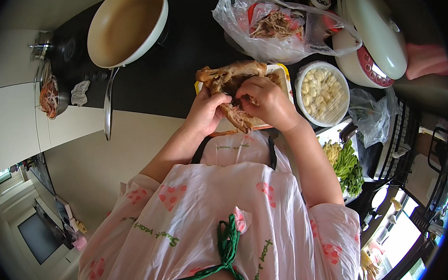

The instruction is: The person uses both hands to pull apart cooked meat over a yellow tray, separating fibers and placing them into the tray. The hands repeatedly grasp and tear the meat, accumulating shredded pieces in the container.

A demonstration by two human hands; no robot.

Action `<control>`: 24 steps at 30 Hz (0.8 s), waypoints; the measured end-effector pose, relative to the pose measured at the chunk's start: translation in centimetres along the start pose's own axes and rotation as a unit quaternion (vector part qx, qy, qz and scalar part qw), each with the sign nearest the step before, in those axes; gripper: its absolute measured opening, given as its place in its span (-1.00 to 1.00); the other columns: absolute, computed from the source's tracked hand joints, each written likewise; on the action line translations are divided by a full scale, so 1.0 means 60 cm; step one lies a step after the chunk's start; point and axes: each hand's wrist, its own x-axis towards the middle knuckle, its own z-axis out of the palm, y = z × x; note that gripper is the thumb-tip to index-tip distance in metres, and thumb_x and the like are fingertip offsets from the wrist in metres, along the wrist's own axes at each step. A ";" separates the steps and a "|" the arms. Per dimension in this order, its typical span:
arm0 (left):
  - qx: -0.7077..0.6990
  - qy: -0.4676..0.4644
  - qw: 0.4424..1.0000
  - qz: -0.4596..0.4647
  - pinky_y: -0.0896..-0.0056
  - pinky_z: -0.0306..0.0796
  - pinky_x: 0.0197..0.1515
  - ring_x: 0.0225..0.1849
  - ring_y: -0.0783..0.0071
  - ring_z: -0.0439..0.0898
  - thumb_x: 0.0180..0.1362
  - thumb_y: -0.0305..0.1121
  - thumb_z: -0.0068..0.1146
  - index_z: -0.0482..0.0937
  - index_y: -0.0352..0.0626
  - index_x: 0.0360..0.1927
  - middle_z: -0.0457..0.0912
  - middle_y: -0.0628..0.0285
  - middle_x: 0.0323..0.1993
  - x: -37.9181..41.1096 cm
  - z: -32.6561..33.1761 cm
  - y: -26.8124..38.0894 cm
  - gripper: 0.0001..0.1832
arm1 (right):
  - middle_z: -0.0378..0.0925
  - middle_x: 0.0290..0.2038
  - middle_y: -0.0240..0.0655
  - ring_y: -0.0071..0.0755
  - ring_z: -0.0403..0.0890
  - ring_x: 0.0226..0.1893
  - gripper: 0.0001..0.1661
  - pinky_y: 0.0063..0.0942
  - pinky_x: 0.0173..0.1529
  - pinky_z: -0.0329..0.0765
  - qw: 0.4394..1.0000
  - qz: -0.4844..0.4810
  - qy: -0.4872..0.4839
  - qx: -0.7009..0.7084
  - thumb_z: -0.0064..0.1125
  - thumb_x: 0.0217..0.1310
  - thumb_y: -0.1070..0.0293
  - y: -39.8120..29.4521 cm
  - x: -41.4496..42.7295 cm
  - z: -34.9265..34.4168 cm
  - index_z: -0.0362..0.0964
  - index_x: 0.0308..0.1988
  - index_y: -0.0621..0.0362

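Note:
A piece of browned cooked poultry carcass [236, 71], with bone and shredded meat showing, is held over a tray [284, 79] with a yellow and white rim. My left hand [207, 108] grips its near left side, the thumb pressed on the meat. On the right side, my right hand [265, 99] has its fingers curled into the meat, and a small shred shows at the fingertips. Part of the tray and whatever lies under the carcass are hidden by my hands. Some browned meat [224, 133] hangs at the counter edge below my left hand.
Behind the tray, a clear plastic bag [233, 37] holds bones and scraps. Right of it stand a film-covered bowl of peeled garlic cloves [322, 93], an open rice cooker [368, 66] and cut greens [348, 163]. Leftward are a frying pan [126, 23] and a metal bowl of shredded meat [49, 98].

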 end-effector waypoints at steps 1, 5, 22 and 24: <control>-0.007 0.008 1.000 0.003 0.32 0.54 -0.13 -0.10 0.46 0.54 0.04 -0.64 0.06 0.29 -0.13 0.13 0.48 0.26 -0.07 0.000 -0.001 0.001 -0.47 | 0.54 -0.23 -0.21 -0.10 0.57 -0.18 -0.71 -0.30 -0.08 0.54 1.000 -0.001 0.009 -0.001 0.25 -0.12 0.59 0.000 0.005 0.002 0.55 -0.26 0.17; -0.028 0.009 1.000 0.004 0.31 0.53 -0.08 -0.08 0.45 0.53 0.05 -0.64 0.06 0.29 -0.13 0.15 0.48 0.26 -0.05 0.001 -0.003 0.007 -0.46 | 0.56 -0.26 -0.22 -0.11 0.59 -0.21 -0.73 -0.31 -0.12 0.56 0.999 -0.007 0.031 -0.012 0.25 -0.12 0.60 -0.001 0.016 0.001 0.54 -0.28 0.18; -0.029 0.011 0.999 0.008 0.18 0.55 -0.07 0.01 0.36 0.51 0.06 -0.66 0.05 0.22 -0.13 0.20 0.45 0.22 0.03 0.006 -0.016 0.006 -0.41 | 0.60 -0.28 -0.23 -0.13 0.63 -0.24 -0.78 -0.29 -0.16 0.59 0.990 -0.037 0.121 -0.055 0.28 -0.06 0.58 -0.017 0.069 -0.065 0.55 -0.29 0.16; -0.034 0.020 0.999 0.003 0.18 0.52 -0.02 0.03 0.34 0.51 0.05 -0.66 0.03 0.23 -0.13 0.21 0.46 0.21 0.04 0.006 -0.019 0.004 -0.40 | 0.61 -0.30 -0.25 -0.16 0.64 -0.27 -0.79 -0.31 -0.16 0.59 0.986 -0.028 0.156 -0.058 0.29 -0.03 0.60 -0.009 0.078 -0.089 0.56 -0.29 0.16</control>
